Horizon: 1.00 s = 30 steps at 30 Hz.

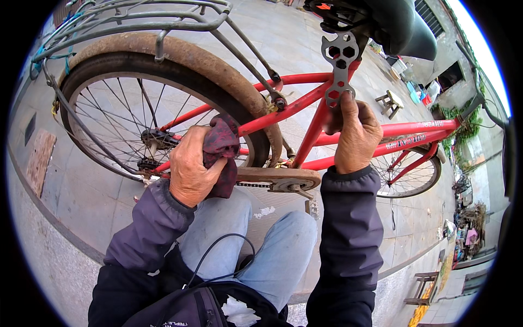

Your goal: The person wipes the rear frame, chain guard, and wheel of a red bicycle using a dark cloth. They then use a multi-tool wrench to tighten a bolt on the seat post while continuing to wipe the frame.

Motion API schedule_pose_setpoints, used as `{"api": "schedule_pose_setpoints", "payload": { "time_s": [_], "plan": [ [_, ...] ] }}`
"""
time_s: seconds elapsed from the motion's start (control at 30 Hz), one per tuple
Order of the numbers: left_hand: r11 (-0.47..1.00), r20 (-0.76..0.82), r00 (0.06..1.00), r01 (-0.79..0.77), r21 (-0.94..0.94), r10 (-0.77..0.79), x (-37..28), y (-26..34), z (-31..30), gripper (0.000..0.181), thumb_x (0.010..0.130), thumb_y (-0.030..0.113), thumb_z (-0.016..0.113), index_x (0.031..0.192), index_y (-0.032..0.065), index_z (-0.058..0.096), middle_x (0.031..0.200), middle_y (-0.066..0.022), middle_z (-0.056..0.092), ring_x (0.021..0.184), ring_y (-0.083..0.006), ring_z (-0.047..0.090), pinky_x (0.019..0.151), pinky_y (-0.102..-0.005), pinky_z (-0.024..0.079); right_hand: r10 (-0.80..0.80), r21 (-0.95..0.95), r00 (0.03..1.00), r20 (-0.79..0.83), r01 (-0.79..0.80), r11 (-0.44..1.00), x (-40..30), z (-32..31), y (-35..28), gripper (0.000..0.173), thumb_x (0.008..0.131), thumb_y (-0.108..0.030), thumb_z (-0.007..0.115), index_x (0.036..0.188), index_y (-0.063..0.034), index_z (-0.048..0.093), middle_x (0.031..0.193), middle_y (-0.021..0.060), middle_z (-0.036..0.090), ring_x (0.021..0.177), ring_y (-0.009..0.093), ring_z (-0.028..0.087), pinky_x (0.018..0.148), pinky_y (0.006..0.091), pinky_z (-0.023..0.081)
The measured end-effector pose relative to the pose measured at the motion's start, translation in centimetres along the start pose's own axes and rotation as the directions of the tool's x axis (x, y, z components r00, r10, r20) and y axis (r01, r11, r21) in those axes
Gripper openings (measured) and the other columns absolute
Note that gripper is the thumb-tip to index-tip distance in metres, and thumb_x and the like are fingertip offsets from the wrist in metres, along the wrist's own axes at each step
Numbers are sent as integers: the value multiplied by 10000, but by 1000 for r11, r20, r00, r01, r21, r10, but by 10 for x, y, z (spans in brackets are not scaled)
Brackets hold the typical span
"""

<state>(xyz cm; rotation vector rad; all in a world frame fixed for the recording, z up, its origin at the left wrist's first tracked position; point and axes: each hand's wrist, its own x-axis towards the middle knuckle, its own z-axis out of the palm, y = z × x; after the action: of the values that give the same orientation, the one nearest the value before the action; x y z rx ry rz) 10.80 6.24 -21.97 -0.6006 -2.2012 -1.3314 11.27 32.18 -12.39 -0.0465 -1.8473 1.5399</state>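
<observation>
Gripped in my left hand (192, 167) is a bunched dark red patterned cloth (222, 145), held against the red frame tube beside the rear wheel (118, 106). My right hand (357, 135) pinches the lower end of a flat metal multi-hole spanner (340, 61) between thumb and fingers. The spanner stands upright just below the black saddle (402, 28), in front of the seat post; whether it touches anything there I cannot tell. Both hands are close to the red bicycle frame (310, 94). Below the cloth runs the rusty chain guard (278, 175).
A rusty mudguard (179, 51) and a metal rear rack (135, 22) rise on the left. The front wheel (412, 171) stands at right. Farther off are a small stool (389, 103) and a wooden bench (423, 288). A wooden board (41, 161) lies on the paving at left.
</observation>
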Motion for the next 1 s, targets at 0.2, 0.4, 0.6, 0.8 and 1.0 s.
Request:
{"api": "schedule_pose_setpoints", "payload": {
  "time_s": [0.2, 0.4, 0.6, 0.8, 1.0],
  "plan": [
    [1000, -10, 1000, -16, -1, 16, 1, 1, 1, 467, 674, 36, 793, 1090, 20, 580, 991, -167, 634, 916, -388, 644, 799, -426, 517, -27, 144, 999, 40, 21, 989, -2, -2, -11, 229, 1001, -182, 621, 1087, 28, 587, 889, 135, 709, 542, 157, 649, 458, 242, 498],
    [1000, -21, 1000, -23, -1, 23, 0, -2, 1, 470, 672, 34, 793, 1091, 21, 581, 993, -164, 635, 913, -385, 645, 792, -425, 520, 77, 182, 980, 181, -110, 977, 5, -16, -23, 255, 1021, -157, 574, 1189, 35, 570, 965, 164, 706, 585, 164, 661, 464, 244, 512],
    [1000, -12, 1000, -19, 2, 19, 0, -2, 2, 473, 669, 29, 792, 1092, 25, 582, 988, -162, 633, 909, -383, 647, 788, -425, 521, 164, 59, 977, 140, -173, 983, 2, -6, -35, 214, 986, -211, 653, 1074, -20, 617, 818, 60, 663, 549, 128, 593, 453, 251, 470],
    [1000, -20, 1000, -15, -2, 15, 0, -1, 2, 477, 666, 22, 792, 1094, 25, 582, 985, -161, 632, 908, -382, 647, 789, -422, 521, -70, -81, 990, 126, 80, 993, 26, -17, -41, 203, 950, -208, 708, 979, -11, 671, 770, 36, 663, 548, 92, 567, 483, 225, 428],
    [1000, -14, 1000, -16, -14, 16, -1, -3, 2, 475, 668, 22, 789, 1095, 21, 580, 987, -164, 632, 909, -387, 644, 791, -423, 519, -127, -360, 961, 245, 212, 909, 61, -28, -68, 204, 919, -189, 742, 979, 4, 717, 743, 11, 647, 566, 60, 526, 493, 212, 395]
  ]
}}
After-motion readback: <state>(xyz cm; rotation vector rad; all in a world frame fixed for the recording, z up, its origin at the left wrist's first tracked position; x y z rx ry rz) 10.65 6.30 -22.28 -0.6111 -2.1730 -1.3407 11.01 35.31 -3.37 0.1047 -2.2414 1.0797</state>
